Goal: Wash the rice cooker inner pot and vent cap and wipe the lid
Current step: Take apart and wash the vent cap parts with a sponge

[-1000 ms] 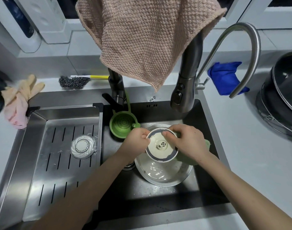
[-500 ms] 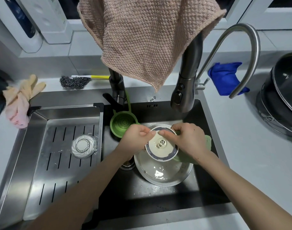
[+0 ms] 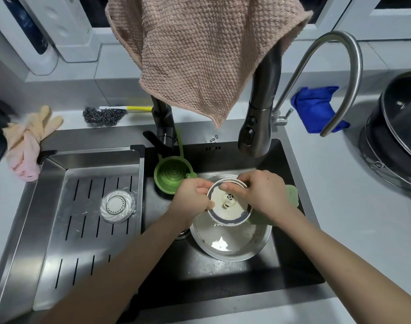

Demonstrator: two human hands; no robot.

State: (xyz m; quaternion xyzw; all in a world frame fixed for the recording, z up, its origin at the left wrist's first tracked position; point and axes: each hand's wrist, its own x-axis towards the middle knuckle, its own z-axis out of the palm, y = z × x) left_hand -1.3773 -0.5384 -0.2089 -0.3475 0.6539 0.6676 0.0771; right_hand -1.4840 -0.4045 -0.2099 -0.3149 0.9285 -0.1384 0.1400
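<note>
Over the inner pot (image 3: 246, 243) in the sink (image 3: 223, 277), the left hand (image 3: 192, 198) gripped the round lid (image 3: 233, 215) at nine o'clock and the right hand (image 3: 264, 195) at one o'clock. A clear cap (image 3: 117, 205) lay at nine o'clock on the drain tray (image 3: 83, 244).

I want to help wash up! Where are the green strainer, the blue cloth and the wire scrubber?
green strainer (image 3: 174, 171): head view, on its holed bottom.
blue cloth (image 3: 315, 107): head view, on its middle fold.
wire scrubber (image 3: 101, 115): head view, on the tangled wire pad.
</note>
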